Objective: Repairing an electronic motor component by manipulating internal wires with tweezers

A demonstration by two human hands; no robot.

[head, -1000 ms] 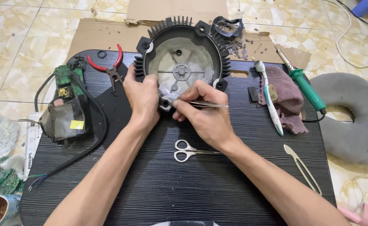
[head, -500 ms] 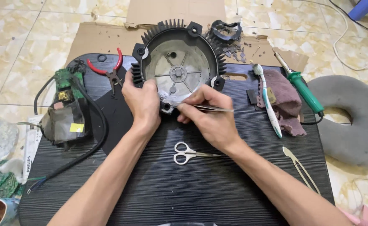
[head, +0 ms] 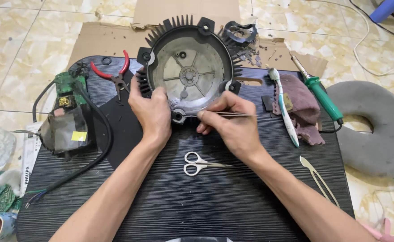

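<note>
Black mat [head: 183, 206]: finned housing [head: 190, 71] touching both hands [head: 192, 118].

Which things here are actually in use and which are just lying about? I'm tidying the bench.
In use: round finned metal housing, left hand, right hand, tweezers.
Lying about: scissors, red pliers, toothbrush, soldering iron, rag.

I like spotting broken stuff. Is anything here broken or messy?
Yes. Behind the round finned metal housing lies a black plastic piece with dark crumbs scattered around it on the cardboard, as if broken. On the left, a green circuit board sits bare with loose wires.
</note>
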